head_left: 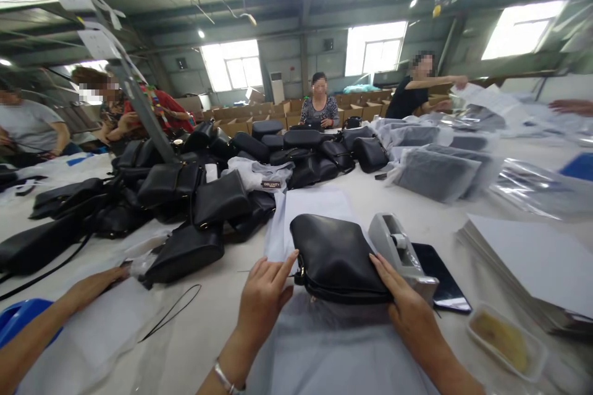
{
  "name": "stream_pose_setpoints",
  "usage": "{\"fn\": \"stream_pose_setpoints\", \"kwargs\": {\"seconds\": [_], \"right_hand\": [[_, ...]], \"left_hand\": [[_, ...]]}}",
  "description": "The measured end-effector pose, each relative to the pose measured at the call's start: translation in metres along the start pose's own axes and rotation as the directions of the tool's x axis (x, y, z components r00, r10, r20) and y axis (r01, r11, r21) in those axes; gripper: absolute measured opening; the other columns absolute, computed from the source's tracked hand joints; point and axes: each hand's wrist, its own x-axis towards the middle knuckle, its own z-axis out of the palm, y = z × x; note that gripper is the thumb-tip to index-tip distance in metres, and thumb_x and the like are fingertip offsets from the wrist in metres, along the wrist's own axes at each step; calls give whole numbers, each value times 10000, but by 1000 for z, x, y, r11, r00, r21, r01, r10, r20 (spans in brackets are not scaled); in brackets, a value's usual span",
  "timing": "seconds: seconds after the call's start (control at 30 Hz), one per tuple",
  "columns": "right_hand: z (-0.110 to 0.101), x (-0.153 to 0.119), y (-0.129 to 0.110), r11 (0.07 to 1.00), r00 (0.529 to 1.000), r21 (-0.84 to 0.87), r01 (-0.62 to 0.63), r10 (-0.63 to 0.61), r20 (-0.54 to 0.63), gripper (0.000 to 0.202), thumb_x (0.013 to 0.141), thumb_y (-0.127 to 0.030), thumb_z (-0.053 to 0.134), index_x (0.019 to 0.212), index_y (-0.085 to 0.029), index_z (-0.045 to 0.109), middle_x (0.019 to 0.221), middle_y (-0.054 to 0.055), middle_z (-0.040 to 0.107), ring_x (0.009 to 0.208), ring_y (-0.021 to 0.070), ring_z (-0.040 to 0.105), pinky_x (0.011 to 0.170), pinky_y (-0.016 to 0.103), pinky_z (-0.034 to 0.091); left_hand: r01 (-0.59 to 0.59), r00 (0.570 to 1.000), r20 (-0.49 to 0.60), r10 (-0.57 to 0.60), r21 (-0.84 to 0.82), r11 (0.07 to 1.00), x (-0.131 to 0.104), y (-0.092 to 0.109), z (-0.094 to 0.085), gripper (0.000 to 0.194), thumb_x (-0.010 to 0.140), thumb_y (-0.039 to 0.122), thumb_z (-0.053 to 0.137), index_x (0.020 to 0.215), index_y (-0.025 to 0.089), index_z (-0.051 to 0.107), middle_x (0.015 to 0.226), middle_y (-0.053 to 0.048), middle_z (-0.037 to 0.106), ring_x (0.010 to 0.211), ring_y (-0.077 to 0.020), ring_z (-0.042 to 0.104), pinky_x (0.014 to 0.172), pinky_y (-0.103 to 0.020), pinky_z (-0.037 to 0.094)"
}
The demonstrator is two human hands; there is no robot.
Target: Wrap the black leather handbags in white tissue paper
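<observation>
A black leather-look handbag [331,253] is between my hands, above white wrapping paper [319,352]. My left hand [266,293] holds its left end, with fingertips by the zip end and metal ring. My right hand [403,302] grips the right side, fingers lying over the top panel and the thumb lower down. Just behind my right hand stands a grey tape dispenser [393,237]. Beside that lies a dark phone or tablet [440,278]. Another white sheet [319,200] extends behind the bag.
Many black bags [222,197] are heaped left and ahead. A co-worker's arm [78,302] reaches in from the left near a thin black loop [173,315]. Wrapped bags [435,173], a paper stack [532,259] and a plastic tub [504,342] occupy the right. Several people work around the table.
</observation>
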Motion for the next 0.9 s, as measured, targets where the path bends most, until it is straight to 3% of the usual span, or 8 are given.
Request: {"fn": "stream_pose_setpoints", "kwargs": {"seconds": [0.1, 0.27, 0.33, 0.47, 0.57, 0.7, 0.8, 0.9], "right_hand": [[5, -6, -5, 999, 999, -17, 33, -33, -24, 959, 667, 46, 364, 1531, -366, 308, 1572, -1, 361, 1338, 234, 497, 1043, 390, 504], [7, -14, -10, 996, 996, 13, 83, -83, 28, 901, 725, 57, 346, 1528, -352, 321, 1595, 10, 319, 1396, 202, 419, 1118, 390, 418], [-2, -17, -14, 998, 995, 29, 63, -66, 81, 841, 763, 35, 354, 1524, -323, 340, 1589, 35, 333, 1389, 199, 430, 1101, 377, 441], [-38, -24, -21, 995, 986, 52, 89, -96, 139, 616, 878, -78, 454, 1463, -271, 456, 1539, 64, 422, 1370, 208, 463, 1104, 368, 453], [-72, -29, -7, 998, 999, -52, 29, -32, -39, 415, 961, -184, 476, 1355, -272, 574, 1438, 56, 546, 1322, 206, 515, 1108, 390, 455], [-113, -54, 37, 922, 961, -340, -186, 99, -257, 348, 988, -310, 474, 1262, -188, 650, 1394, 120, 580, 1352, 281, 470, 1130, 500, 394], [-118, -85, 70, 813, 961, -517, -269, 193, -197, 427, 973, -428, 481, 1213, -137, 681, 1477, 172, 484, 1431, 381, 323, 1117, 616, 328], [-105, -111, 92, 774, 965, -584, -244, 252, -68, 461, 946, -512, 494, 1157, -164, 711, 1512, 163, 442, 1450, 413, 264, 1084, 664, 317]], "left_hand": [[-46, 979, 202, 15, 146, 988, -2, -15, -13, 751, 797, 8, 572, 1473, 297, 418, 1030, -29, 698, 989, -239, 651, 989, -456, 497], [11, 864, 493, -102, 184, 983, -25, -28, -22, 758, 741, -75, 471, 1401, 296, 512, 1367, -82, 615, 1257, -291, 580, 1048, -541, 462], [-9, 886, 464, -22, 65, 998, -25, -23, -27, 679, 828, -27, 414, 1422, 295, 484, 1468, -80, 527, 1326, -252, 526, 1065, -475, 474], [-70, 973, 212, 91, -104, 992, -3, 7, -21, 544, 975, 274, 451, 1507, 307, 342, 1577, -87, 369, 1411, -265, 414, 1087, -455, 459], [-159, 972, 155, 177, -121, 980, 7, 27, 5, 660, 947, 401, 529, 1541, 339, 249, 1632, -92, 233, 1466, -337, 284, 1089, -548, 428], [-213, 968, 117, 222, -84, 973, -2, 31, 36, 755, 924, 417, 568, 1559, 351, 164, 1658, -103, 108, 1481, -386, 209, 1079, -603, 409], [-207, 968, 130, 214, -65, 976, -9, 27, 42, 761, 932, 406, 560, 1564, 340, 142, 1660, -108, 91, 1486, -381, 195, 1082, -599, 405], [-192, 970, 140, 197, -51, 980, -10, 28, 39, 763, 928, 393, 570, 1562, 341, 149, 1659, -112, 95, 1487, -382, 193, 1075, -602, 408]]}}
